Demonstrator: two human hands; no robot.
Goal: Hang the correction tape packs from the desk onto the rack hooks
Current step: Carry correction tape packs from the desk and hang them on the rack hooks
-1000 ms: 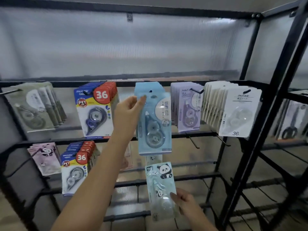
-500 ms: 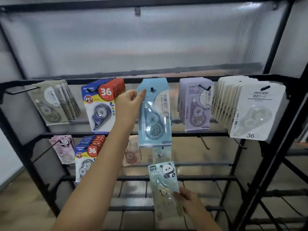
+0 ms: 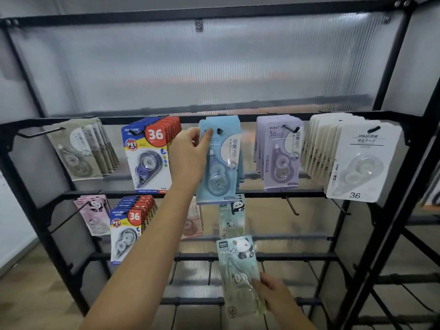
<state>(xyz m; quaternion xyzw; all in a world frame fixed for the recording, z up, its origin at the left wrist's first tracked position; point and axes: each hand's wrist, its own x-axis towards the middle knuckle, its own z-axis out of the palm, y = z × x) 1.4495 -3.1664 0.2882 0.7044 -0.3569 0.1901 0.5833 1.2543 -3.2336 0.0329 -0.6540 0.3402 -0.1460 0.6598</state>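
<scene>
My left hand (image 3: 190, 156) grips a light blue correction tape pack (image 3: 220, 160) by its left edge, thumb near the top. The pack's hole sits on a black hook tip (image 3: 219, 131) on the top rail of the black rack (image 3: 402, 129). More blue packs hang behind it. Lower down, my right hand (image 3: 273, 294) holds a pale green panda pack (image 3: 240, 275) by its lower right corner, in front of the bare lower hooks. Another panda pack (image 3: 232, 217) hangs on the second rail just above it.
The top rail also carries grey-green packs (image 3: 81, 151), red-and-blue "36" packs (image 3: 150, 158), lilac packs (image 3: 279, 153) and white packs (image 3: 357, 160). On the second rail hang pink panda packs (image 3: 94, 214), more "36" packs (image 3: 128, 229) and bare hooks (image 3: 291, 207). A translucent panel backs the rack.
The blue pack has slid onto the hook tip under my left hand and hangs straighter. My right hand with the panda pack stays low. The camera has shifted left.
</scene>
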